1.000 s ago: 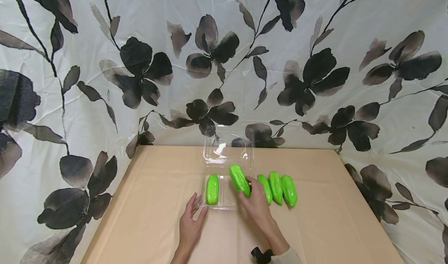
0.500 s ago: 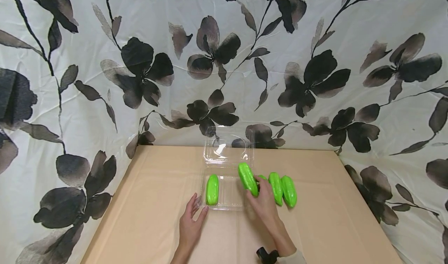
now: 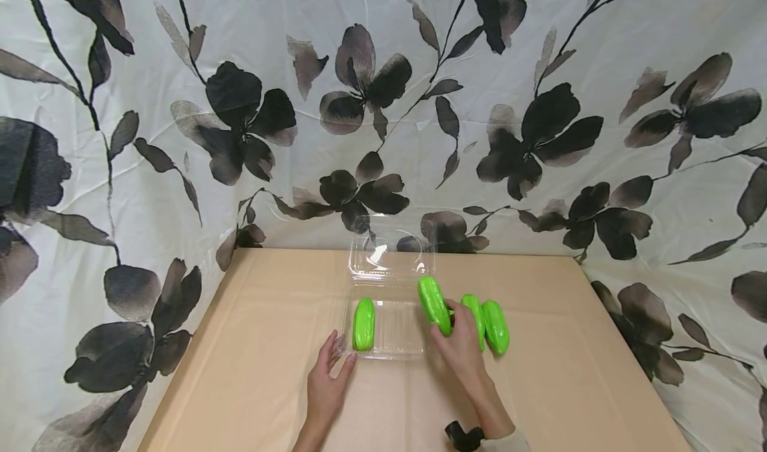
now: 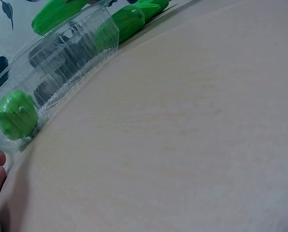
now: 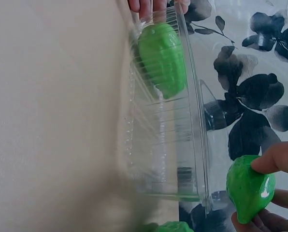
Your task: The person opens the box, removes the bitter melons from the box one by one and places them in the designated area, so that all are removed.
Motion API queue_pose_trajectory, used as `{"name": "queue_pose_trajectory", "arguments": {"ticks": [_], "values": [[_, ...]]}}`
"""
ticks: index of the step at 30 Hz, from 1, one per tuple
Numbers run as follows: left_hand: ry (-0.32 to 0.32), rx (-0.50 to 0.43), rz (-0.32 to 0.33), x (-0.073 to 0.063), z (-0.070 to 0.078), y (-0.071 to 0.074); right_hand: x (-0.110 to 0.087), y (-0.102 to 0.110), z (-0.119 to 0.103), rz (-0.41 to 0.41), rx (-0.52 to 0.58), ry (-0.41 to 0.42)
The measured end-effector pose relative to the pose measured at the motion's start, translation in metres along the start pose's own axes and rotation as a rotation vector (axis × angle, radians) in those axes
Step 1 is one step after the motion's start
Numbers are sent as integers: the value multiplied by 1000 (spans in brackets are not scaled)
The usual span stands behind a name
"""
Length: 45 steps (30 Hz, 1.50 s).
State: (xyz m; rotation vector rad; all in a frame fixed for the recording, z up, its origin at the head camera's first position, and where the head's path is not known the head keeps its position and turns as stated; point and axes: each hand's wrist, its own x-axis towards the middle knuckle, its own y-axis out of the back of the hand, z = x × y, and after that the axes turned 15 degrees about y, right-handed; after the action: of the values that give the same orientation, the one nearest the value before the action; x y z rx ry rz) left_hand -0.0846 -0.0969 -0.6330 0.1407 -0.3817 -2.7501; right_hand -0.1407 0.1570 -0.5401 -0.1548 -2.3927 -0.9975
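My right hand [image 3: 463, 349] pinches a bumpy, glossy green toy cucumber [image 3: 434, 304] between thumb and fingers. It is raised and tilted, overlapping the right edge of an open clear plastic clamshell container [image 3: 395, 355]. Inside that container, along its left side, lies another toy cucumber [image 3: 363, 324]. At the container's front left corner, my left hand [image 3: 326, 379] holds on with the thumb on the near side and fingers on the left wall. The right wrist view shows the held cucumber [image 5: 250, 188] from its pointed end, with the thumb pressed on top.
Two more toy cucumbers, the nearer to the edge being the rightmost cucumber [image 3: 495, 327], lie right of the right hand; another is mostly hidden behind that hand. The container's lid [image 3: 389, 259] stands raised at the back. A floral cloth [image 3: 419, 139] hangs behind the tan table [image 3: 569, 372].
My right hand has moved to the right with the held cucumber, from over the container to its right edge, and now covers one cucumber on the table. My left hand has stayed put.
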Motion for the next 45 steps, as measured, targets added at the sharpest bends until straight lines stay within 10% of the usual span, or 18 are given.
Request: {"name": "queue_pose_trajectory", "arguments": {"ticks": [17, 28, 45], "values": [[51, -18, 5, 2, -1, -1, -5, -5, 10, -20, -6, -16], [82, -31, 15, -6, 30, 2, -4, -10, 14, -94, 29, -59], [65, -40, -19, -9, 39, 7, 0, -3, 20, -38, 15, -100]]}}
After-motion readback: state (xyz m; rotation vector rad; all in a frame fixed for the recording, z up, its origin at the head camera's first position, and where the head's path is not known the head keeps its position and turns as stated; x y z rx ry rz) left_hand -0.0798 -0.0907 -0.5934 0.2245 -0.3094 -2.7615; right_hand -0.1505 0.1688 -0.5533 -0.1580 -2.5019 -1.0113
